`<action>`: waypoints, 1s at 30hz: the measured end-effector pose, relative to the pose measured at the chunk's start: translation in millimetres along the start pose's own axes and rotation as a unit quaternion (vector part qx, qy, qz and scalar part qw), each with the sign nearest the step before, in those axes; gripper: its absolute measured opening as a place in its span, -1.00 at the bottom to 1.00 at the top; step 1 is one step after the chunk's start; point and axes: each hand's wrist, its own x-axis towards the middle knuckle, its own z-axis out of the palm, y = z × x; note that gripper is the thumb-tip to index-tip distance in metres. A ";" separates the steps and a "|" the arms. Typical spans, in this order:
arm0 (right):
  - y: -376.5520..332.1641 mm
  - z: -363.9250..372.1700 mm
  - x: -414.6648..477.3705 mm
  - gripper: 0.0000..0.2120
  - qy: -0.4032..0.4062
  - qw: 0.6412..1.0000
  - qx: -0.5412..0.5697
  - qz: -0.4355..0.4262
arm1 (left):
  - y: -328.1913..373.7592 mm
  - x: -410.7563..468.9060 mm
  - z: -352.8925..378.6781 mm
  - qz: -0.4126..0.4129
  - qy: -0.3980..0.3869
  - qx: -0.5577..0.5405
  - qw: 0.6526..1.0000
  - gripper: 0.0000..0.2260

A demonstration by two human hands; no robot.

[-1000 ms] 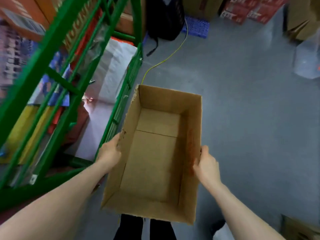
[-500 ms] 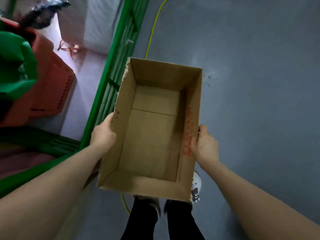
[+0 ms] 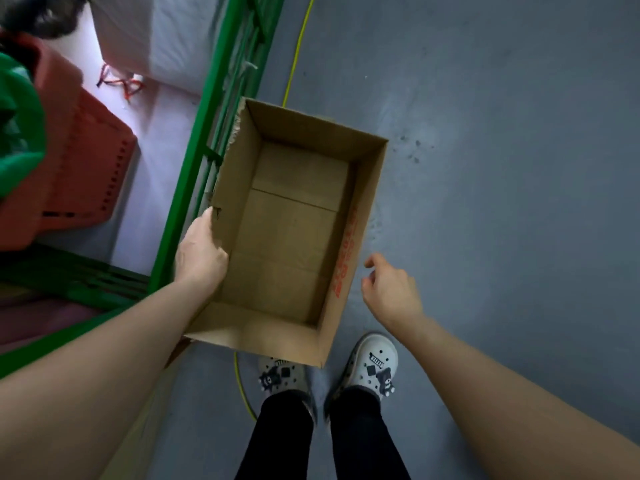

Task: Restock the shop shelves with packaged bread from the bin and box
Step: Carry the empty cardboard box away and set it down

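Right grip [image 3: 391, 289] has let go of the box [image 3: 294, 237], fingers loose. Left grip [image 3: 201, 254] holds one wall. Empty, it looks light and bendy, so hold both walls.

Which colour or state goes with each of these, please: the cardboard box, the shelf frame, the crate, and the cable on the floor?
Things:
1. cardboard box
2. shelf frame
3. crate
4. cable

Colour or state:
a. yellow
b. empty
c. green
d. red

Pairs: 1-b, 2-c, 3-d, 4-a
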 end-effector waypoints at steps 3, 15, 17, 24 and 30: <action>-4.6 -40.6 -24.7 -0.74 0.021 1.000 -0.009 -0.017 | 33.3 -28.5 -13.6 0.033 -0.013 0.013 0.999 -0.45; -54.6 -253.8 -173.0 -0.72 0.158 0.986 -0.032 -0.047 | 208.2 -178.9 -141.0 0.323 -0.073 -0.021 0.943 -0.74; -63.2 -287.1 -202.2 -0.72 0.186 0.981 -0.031 -0.047 | 234.4 -205.1 -170.6 0.359 -0.071 -0.020 0.931 -0.76; -81.2 -390.2 -320.6 -0.72 0.302 0.949 -0.060 -0.065 | 297.6 -303.1 -271.3 0.474 -0.038 0.011 0.880 -0.80; -76.5 -454.6 -411.1 -0.73 0.380 0.914 -0.124 -0.077 | 337.9 -377.1 -330.3 0.561 -0.003 0.061 0.826 -0.81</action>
